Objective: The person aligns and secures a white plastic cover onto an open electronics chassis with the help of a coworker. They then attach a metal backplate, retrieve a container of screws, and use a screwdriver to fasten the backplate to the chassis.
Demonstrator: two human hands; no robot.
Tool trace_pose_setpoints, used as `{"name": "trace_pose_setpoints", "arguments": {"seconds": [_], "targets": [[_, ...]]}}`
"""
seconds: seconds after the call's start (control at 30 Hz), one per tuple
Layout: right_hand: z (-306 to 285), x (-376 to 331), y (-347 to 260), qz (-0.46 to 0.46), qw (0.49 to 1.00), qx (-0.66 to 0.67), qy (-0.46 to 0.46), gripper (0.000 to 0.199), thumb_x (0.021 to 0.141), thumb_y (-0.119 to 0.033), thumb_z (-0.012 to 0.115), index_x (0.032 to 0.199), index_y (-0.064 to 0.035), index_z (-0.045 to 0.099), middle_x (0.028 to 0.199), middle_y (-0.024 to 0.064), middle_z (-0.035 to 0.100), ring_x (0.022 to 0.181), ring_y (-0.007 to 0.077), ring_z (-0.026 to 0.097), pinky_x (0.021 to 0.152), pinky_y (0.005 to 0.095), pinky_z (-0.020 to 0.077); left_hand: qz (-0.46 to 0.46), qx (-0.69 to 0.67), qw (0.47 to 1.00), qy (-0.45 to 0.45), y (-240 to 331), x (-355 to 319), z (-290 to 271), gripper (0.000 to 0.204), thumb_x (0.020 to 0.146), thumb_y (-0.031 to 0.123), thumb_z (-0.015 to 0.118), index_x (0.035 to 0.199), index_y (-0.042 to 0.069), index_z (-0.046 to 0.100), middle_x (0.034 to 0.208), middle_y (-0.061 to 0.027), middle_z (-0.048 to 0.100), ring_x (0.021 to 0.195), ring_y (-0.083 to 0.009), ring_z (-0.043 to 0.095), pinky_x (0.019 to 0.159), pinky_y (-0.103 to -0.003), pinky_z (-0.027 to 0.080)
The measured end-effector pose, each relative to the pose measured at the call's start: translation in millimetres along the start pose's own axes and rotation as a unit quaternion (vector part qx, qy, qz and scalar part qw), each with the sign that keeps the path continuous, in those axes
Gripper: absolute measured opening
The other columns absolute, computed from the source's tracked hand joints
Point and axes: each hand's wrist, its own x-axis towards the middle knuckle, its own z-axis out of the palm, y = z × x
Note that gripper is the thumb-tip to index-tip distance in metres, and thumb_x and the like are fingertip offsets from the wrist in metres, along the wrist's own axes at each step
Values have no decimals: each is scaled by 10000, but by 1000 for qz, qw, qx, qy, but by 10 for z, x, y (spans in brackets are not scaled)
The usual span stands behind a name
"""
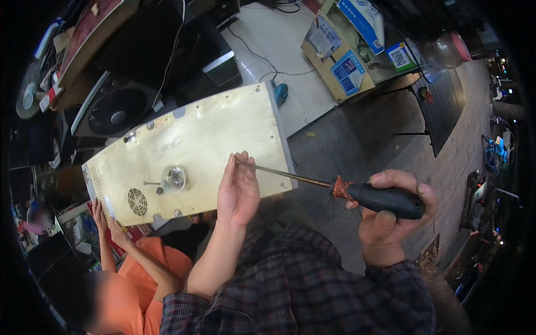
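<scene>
My right hand [391,212] is closed around the thick black handle of a long screwdriver [296,176]. Orange-brown material is wrapped where the shaft meets the handle. The shaft points left across the right end of a pale metal panel [223,128]. At its tip, the thumb and fingers of my left hand [240,190] come together on the metal; whether a small screw is there too is hidden. Left of that hand, a clear round tub [175,178] with small metal parts stands on the panel, a small dark-ended tool [159,190] beside it.
A person in an orange shirt [151,262] is at the lower left, hands [111,223] at the panel's left end. Behind the panel are a box fan [114,114] and a blue-handled object [281,94]. Cardboard [338,56] and a red-lidded jar [446,50] are at upper right.
</scene>
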Motion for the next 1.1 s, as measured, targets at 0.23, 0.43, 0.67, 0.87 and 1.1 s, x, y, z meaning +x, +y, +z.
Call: {"name": "trace_pose_setpoints", "arguments": {"seconds": [0.23, 0.43, 0.67, 0.87, 1.1], "targets": [[-236, 241, 191, -36, 998, 1, 50, 592, 1106, -395, 499, 1566, -135, 231, 1222, 219, 587, 717, 212, 660, 553, 314, 620, 115, 516, 849, -17, -78, 436, 291, 562, 1056, 352, 668, 1485, 21, 517, 1382, -204, 631, 1157, -265, 683, 955, -347, 590], [-193, 460, 371, -57, 992, -43, 101, 555, 1101, -308, 494, 1553, -103, 244, 1232, 266, 584, 722, 245, 655, 528, 311, 608, 352, 729, 587, -29, -57, 1360, 464, 537, 1052, 268, 636, 1489, -6, 489, 1405, -169, 583, 1239, -259, 606, 1028, -379, 495], [-56, 646, 495, -44, 982, -43, 176, 572, 1089, -283, 506, 1524, -10, 255, 1197, 286, 598, 621, 230, 629, 538, 273, 582, 114, 433, 892, -61, -5, 1310, 535, 448, 1122, 250, 479, 1468, -34, 502, 1327, -168, 638, 1123, -244, 662, 951, -333, 544], [-102, 643, 587, 21, 985, 26, 167, 544, 1071, -257, 486, 1530, -89, 245, 1221, 268, 612, 728, 250, 654, 566, 325, 628, -96, 185, 975, -74, -155, 1197, 622, 418, 1120, 356, 559, 1305, -16, 606, 1115, -107, 693, 953, -178, 700, 801, -262, 597], [-46, 639, 657, 31, 987, 0, 158, 543, 1068, -270, 503, 1515, -85, 257, 1206, 271, 625, 734, 251, 662, 560, 324, 637, -87, 212, 972, -43, -177, 1169, 603, 333, 1095, 325, 621, 1234, 24, 639, 1044, -75, 705, 898, -148, 698, 783, -258, 588]]}}
